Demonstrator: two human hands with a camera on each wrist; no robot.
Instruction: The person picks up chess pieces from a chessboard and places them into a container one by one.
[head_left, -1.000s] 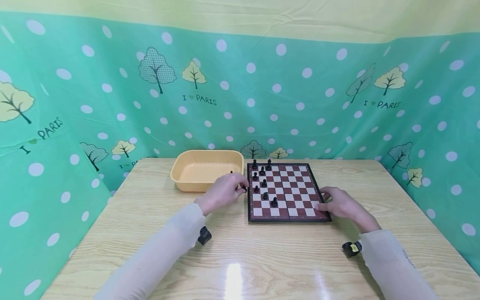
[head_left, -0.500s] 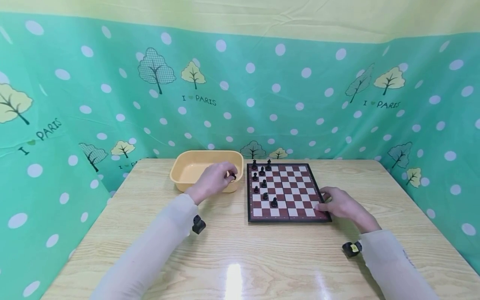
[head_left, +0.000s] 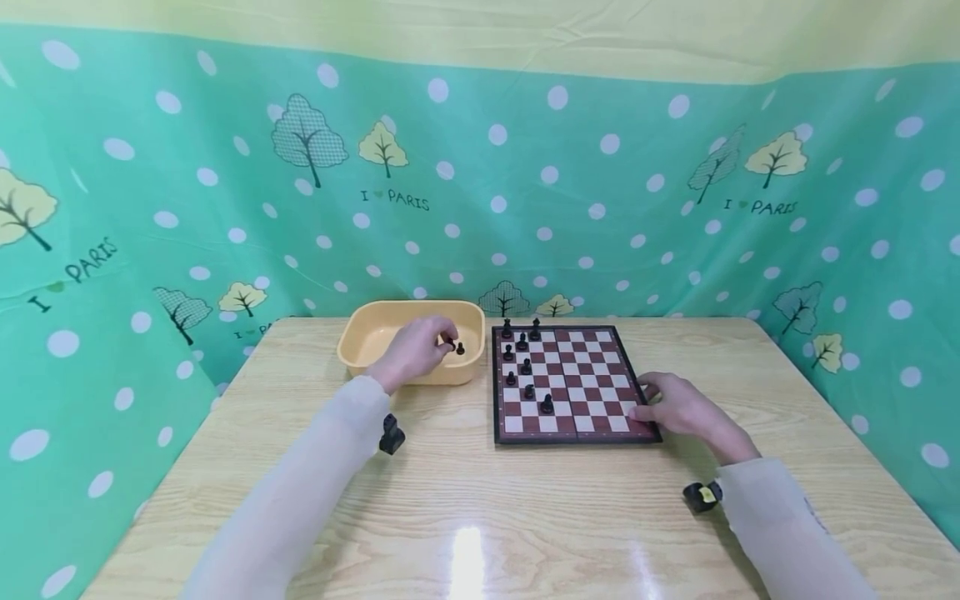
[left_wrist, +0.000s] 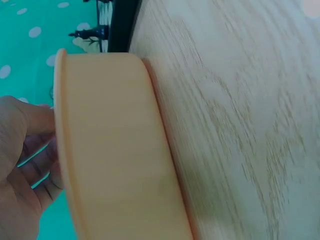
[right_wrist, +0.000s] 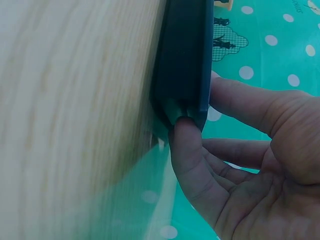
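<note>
Over the yellow plastic tub (head_left: 375,367), my left hand (head_left: 412,350) pinches a small black chess piece (head_left: 451,343) at its fingertips; its exact kind is too small to tell. Another black chess piece (head_left: 461,349) stands inside the tub, right beside those fingertips. In the left wrist view the tub's wall (left_wrist: 110,140) hides the fingertips of that hand (left_wrist: 25,150). My right hand (head_left: 678,406) grips the near right corner of the chessboard (head_left: 600,375), thumb on top. The right wrist view shows its fingers (right_wrist: 190,160) against the board's dark edge (right_wrist: 182,60).
Several black chess pieces (head_left: 527,367) stand on the board's left half. The tub is just left of the board, with a narrow gap between. Both are on a wooden table (head_left: 525,517). A green dotted curtain (head_left: 525,167) hangs behind and at the sides.
My left hand has moved left from the board's left edge to over the tub, pinching the chess piece. The right hand stays on the board's corner, and the board has not moved.
</note>
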